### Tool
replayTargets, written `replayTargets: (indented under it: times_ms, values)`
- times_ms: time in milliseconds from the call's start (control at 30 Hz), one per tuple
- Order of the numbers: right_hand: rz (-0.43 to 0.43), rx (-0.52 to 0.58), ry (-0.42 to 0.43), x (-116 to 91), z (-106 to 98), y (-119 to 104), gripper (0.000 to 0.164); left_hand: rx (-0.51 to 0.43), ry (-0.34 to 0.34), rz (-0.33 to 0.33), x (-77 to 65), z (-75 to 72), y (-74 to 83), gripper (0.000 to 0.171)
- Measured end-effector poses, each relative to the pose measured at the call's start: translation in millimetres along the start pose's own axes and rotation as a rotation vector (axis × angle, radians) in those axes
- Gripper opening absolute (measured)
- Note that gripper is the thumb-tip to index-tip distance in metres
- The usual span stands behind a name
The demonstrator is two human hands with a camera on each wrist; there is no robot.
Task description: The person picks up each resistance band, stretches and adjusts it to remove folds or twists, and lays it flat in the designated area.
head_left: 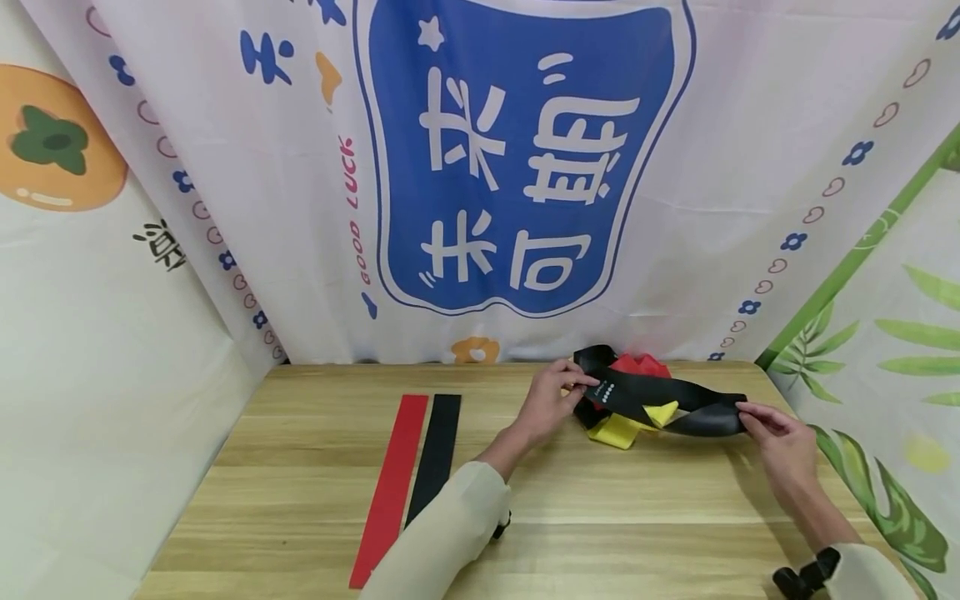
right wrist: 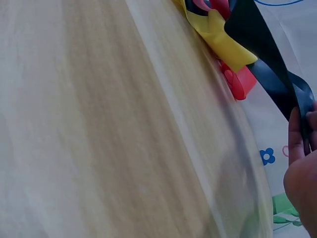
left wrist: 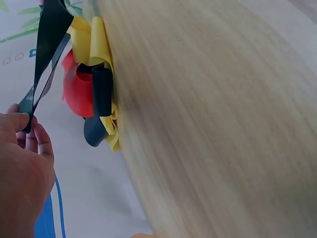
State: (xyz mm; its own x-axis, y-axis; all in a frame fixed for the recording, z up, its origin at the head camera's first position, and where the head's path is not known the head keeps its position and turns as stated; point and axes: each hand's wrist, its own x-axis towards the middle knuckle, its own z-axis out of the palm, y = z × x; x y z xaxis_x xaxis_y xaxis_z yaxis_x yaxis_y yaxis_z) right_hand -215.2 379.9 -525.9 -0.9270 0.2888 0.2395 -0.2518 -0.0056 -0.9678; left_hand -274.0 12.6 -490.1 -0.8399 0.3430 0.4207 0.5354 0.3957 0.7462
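Both hands hold a black resistance loop band (head_left: 637, 390) stretched out lengthwise, with white print near its left end. My left hand (head_left: 551, 402) pinches that printed end between thumb and fingers. At the other end my right hand (head_left: 783, 442) pinches the loop; in the right wrist view its fingers (right wrist: 295, 134) lie along the black rubber. Behind and below the band is a tangled pile of red (left wrist: 79, 91), yellow (head_left: 617, 431) and black (left wrist: 102, 91) bands. A yellow fold shows through the loop in the head view.
On the left of the wooden table (head_left: 300, 500), a flat red band (head_left: 390, 492) and a flat black band (head_left: 435, 458) lie side by side. The left sleeve overlaps the near part of the black one. A printed curtain (head_left: 300, 208) hangs along the table's back edge.
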Motion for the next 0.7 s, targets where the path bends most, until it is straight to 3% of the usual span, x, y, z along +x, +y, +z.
replayTargets:
  times_ms: [133,400,567,700]
  values:
    - [-0.002,0.026,-0.067,0.1,-5.5,-0.2,0.024,-0.053,-0.005,0.0,-1.5,-0.9,4.4,0.026]
    - [0.033,0.207,-0.184,1.5,-17.4,4.2,0.032,-0.134,-0.077,-0.096,-4.8,-3.0,12.3,0.028]
    - [0.041,0.234,-0.185,1.0,-20.4,4.4,0.032,-0.135,-0.063,-0.065,-7.5,-4.6,10.6,0.025]
    - [0.045,0.208,-0.125,0.3,-20.1,3.7,0.032,-0.129,-0.046,-0.059,-11.2,-6.4,8.5,0.023]
